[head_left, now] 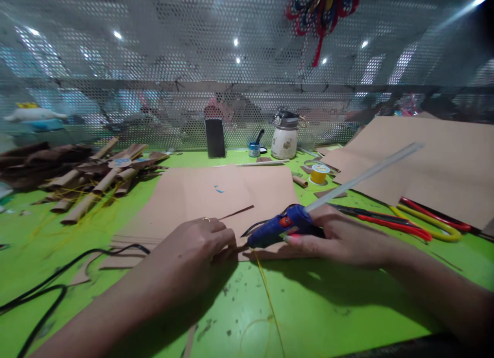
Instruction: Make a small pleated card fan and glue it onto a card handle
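Observation:
My right hand [339, 237] is wrapped around a blue hot glue gun [274, 228], its nozzle pointing left. A long, clear glue stick [366, 177] sticks out of the gun's back and slants up to the right. Close to the nozzle, my left hand [204, 245] has its fingers bent and pressed together on a small tan piece [242, 243]; its shape is mostly hidden. Yellow thread [266, 283] runs from beside the nozzle down over the green tabletop. Under both hands lie tan sheets [185, 193], with a thin dark strip [237, 212] on top.
Brown rolled tubes [102, 180] with yellow threads lie left, near a black cord [73, 265]. Right are red-handled pliers [393, 225], a yellow-handled tool [428, 221] and large tan sheets [420, 157]. A yellow thread spool [318, 174], bottle [284, 137] and phone [215, 138] stand behind.

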{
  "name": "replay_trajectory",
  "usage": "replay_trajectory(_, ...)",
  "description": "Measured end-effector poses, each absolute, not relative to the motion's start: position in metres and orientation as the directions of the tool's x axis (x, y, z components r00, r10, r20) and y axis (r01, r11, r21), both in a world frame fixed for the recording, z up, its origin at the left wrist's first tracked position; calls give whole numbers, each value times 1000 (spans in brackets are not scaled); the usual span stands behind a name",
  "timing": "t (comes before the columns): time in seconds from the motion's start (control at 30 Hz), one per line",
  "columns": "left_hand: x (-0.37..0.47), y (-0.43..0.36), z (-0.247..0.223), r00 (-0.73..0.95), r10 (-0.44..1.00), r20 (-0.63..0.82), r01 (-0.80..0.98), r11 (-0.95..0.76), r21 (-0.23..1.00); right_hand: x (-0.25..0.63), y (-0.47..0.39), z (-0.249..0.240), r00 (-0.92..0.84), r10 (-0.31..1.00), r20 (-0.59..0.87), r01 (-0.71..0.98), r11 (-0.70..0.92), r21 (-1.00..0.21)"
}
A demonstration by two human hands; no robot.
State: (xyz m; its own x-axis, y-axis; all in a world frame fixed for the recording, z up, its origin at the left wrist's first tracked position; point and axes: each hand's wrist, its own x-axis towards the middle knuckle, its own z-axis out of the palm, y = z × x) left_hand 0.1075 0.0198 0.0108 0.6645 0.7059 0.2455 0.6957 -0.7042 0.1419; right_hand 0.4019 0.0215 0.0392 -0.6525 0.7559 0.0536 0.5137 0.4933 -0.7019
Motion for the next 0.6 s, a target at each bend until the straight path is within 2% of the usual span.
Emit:
replay_trajectory(0.13,109,23,9,696,669,261,671,-735,95,404,25,40,-621,770,144,481,520,-706)
replay_trajectory(0.3,110,24,6,689,679,254,684,-725,84,404,26,41,-589,796,139,490,488,-722)
replay_trajectory(0.47,104,26,18,643,743,184,707,-668,231,410,28,46,-550,825,128,524,460,-717)
replay_trajectory(0.6,105,29,33,638,768,54,717,-618,322,419,31,51,-595,799,91,484,445,-753)
